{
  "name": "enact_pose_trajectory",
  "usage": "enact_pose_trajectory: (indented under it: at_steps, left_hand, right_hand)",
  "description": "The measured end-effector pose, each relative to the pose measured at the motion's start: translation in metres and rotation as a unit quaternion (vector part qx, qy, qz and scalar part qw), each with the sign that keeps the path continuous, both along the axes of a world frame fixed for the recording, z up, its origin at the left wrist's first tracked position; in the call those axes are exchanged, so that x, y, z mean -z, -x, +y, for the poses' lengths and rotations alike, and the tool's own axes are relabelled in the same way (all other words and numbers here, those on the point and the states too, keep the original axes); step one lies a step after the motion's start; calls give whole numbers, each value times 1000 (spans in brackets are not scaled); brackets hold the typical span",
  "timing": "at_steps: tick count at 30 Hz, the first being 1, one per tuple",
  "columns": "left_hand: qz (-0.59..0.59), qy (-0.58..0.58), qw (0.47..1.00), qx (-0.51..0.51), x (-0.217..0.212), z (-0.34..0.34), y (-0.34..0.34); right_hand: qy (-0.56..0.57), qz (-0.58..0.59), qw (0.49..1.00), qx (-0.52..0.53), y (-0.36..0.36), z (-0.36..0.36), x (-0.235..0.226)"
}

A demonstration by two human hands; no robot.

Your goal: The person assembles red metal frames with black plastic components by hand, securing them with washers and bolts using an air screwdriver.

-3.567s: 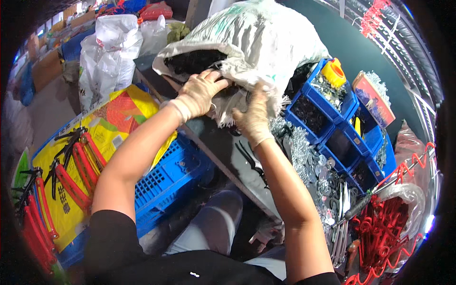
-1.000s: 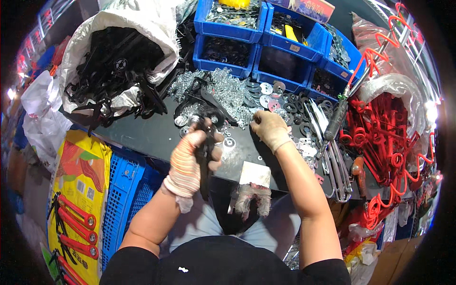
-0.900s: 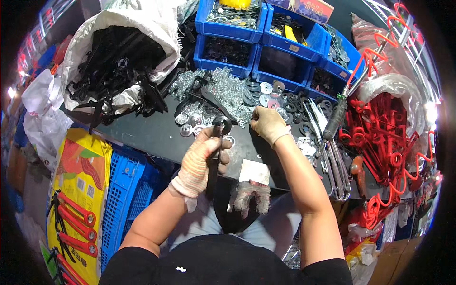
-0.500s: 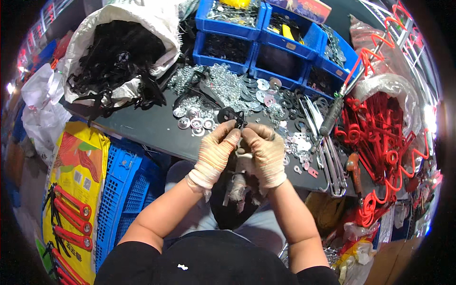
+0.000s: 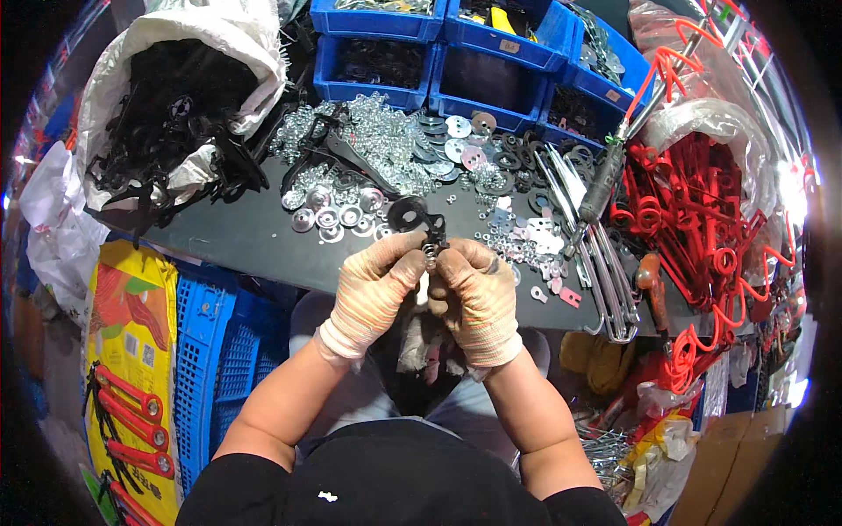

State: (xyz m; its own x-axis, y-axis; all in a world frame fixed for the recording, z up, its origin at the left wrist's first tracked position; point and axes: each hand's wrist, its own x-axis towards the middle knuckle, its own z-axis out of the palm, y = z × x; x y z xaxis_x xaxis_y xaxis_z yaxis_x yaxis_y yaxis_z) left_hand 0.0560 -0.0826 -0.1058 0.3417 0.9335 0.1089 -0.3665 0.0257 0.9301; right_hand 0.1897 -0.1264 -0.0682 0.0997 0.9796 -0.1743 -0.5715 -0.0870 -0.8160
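My left hand (image 5: 373, 298) and my right hand (image 5: 478, 302), both in pale striped work gloves, meet over the front edge of the dark bench. Their fingers are closed in a pinch around a small black lever-like part (image 5: 433, 226) with a round black disc at its upper left. A silvery coil spring (image 5: 430, 252) shows at the lower end of this part, between the fingertips. The gloves hide how each hand grips it. Beyond the hands lie metal cup washers (image 5: 326, 217) and a heap of small springs (image 5: 377, 131) with black levers on top.
Blue parts bins (image 5: 373, 66) stand stacked at the back. A white sack of black parts (image 5: 263, 79) is at the left, red levers (image 5: 693, 210) at the right. Long metal rods (image 5: 605, 280) and a screwdriver-like tool (image 5: 651, 280) lie right. A blue crate (image 5: 202, 359) stands lower left.
The view has shifted, so the bench things sit further left and higher. The black part is tilted more upright, and its spring and round disc now show more plainly between my hands.
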Motion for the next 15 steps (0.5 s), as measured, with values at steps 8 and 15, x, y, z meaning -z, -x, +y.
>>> enact_pose_trajectory:
  at_steps: [8, 15]
  left_hand:
    - [103, -36, 989, -99, 1, 23, -17]
    - [4, 33, 997, -77, -1, 32, -19]
  right_hand:
    - [-104, -705, 687, 141, -102, 38, 14]
    - [125, -831, 540, -44, -176, 67, 14]
